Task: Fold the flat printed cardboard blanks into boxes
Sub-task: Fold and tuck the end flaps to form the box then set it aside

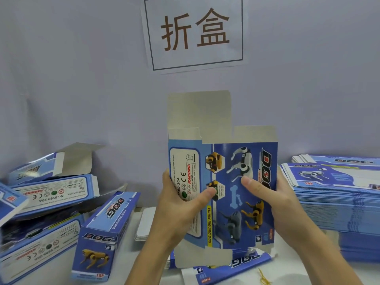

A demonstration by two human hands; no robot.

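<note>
Standing upright between left hand (181, 204) and right hand (273, 199), cardboard blank (236, 177).

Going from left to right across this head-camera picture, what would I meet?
Heap of folded boxes → standing box → left hand → box being folded → right hand → stack of flat blanks.

Grey wall (82, 68), framed paper sign (194, 31)

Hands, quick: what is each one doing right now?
Left hand: grips the left edge of the upright cardboard blank, thumb on its printed face.
Right hand: grips the blank's right edge, thumb in front.
</note>
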